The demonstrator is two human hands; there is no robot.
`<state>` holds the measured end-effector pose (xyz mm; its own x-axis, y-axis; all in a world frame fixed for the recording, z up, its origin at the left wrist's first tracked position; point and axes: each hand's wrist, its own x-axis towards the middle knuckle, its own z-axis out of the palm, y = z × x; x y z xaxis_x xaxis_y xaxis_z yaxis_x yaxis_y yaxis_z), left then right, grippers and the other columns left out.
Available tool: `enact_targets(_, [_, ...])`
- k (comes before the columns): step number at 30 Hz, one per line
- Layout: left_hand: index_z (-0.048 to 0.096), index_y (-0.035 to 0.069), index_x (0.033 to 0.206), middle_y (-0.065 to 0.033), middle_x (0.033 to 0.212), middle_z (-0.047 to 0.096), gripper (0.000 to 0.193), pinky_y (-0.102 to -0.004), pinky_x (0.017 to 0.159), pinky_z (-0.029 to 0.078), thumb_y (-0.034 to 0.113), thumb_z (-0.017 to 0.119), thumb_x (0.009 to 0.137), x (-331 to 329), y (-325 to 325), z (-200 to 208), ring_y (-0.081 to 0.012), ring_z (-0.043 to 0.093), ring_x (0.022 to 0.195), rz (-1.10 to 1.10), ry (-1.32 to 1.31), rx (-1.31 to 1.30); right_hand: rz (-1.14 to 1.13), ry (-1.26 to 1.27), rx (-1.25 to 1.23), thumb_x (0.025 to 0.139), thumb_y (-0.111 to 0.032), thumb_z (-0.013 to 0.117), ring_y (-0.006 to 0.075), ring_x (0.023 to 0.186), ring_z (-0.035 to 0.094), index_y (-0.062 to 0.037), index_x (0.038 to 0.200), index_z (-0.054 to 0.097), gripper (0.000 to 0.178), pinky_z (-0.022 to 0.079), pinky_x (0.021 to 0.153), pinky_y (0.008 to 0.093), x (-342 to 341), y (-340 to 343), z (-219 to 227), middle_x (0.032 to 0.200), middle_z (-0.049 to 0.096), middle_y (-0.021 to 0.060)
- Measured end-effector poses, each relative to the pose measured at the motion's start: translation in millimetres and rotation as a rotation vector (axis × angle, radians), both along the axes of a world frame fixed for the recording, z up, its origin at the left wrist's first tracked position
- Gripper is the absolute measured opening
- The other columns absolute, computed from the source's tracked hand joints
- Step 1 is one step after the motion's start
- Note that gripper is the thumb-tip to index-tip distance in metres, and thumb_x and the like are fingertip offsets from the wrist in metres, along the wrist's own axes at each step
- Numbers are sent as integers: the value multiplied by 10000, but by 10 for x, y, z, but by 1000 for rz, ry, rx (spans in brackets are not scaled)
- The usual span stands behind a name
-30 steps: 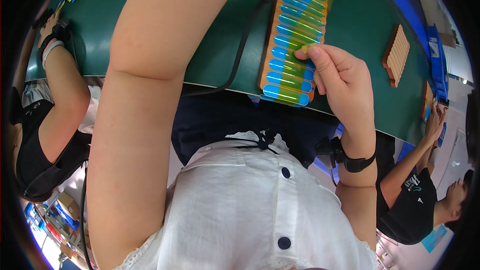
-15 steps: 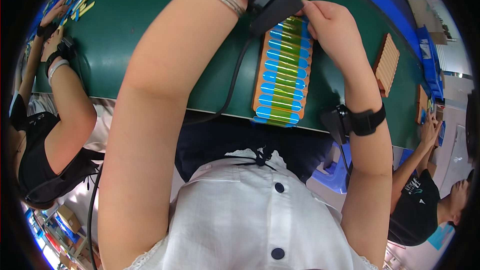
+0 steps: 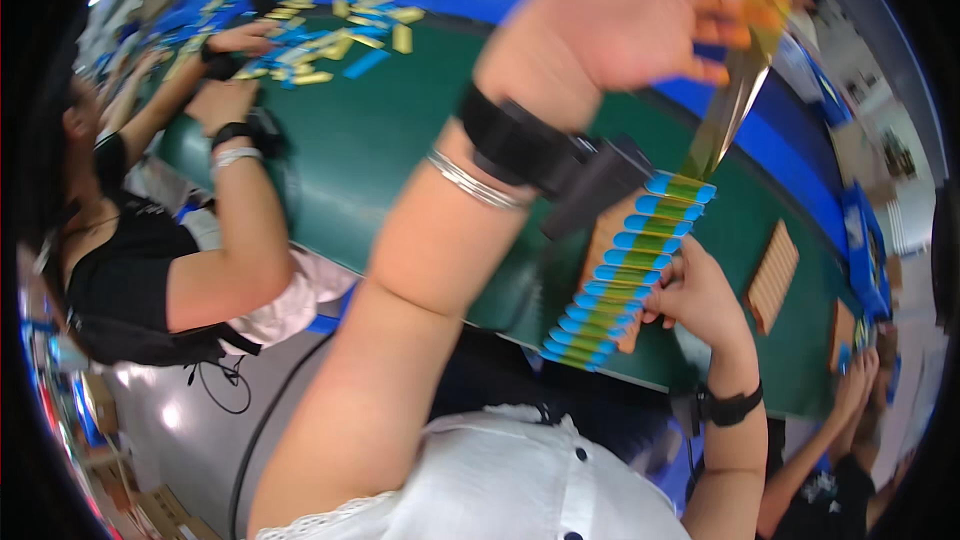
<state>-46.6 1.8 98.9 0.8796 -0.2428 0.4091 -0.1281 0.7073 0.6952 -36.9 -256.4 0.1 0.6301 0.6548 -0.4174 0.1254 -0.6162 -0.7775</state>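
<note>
Head view: left hand (image 3: pixel 640 10) pinches a clear film strip (image 3: pixel 725 120) peeled halfway off the blue-green cell rack (image 3: pixel 625 275), right hand (image 3: pixel 700 300) pressing its lower edge on the bench (image 3: pixel 400 150).

**A:** Where is there room on the green table (image 3: pixel 400 140)?

**B:** A broad bare stretch lies in the middle, between the scattered yellow and blue pieces (image 3: pixel 330 40) at the far left and the row of blue-tipped cells (image 3: pixel 625 275) near the front edge.

**A:** What blocks the way?

**B:** The raised left hand (image 3: pixel 640 5) and its forearm cross above that stretch. A neighbour's hands (image 3: pixel 225 100) crowd the left edge. The right hand (image 3: pixel 700 300) sits against the row, and a wooden tray (image 3: pixel 772 275) lies just beyond it.
</note>
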Motion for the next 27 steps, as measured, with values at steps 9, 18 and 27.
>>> enact_targets(9, [741,114,1058,-33,1090,690,879,-436,923,308,798,206,927,-143,-247,90,-204,512,1022,268,252,193,186,460,799,929,-272,671,257,946,643,-7,1131,602,340,541,810,378,278,1403,-176,1019,672,107])
enact_targets(18, [715,129,1024,-1,1038,647,636,-408,924,321,673,394,945,-130,-371,72,-175,494,991,260,212,149,72,704,834,968,-345,630,244,899,642,2,1102,615,372,543,793,371,246,686,392,1021,674,96])
enact_targets(27, [682,114,985,-4,977,636,454,-385,906,348,530,543,865,-326,-902,61,-182,522,940,181,451,143,-55,175,915,773,2,808,166,811,688,15,1039,686,293,545,765,284,-343,-248,316,918,714,77])
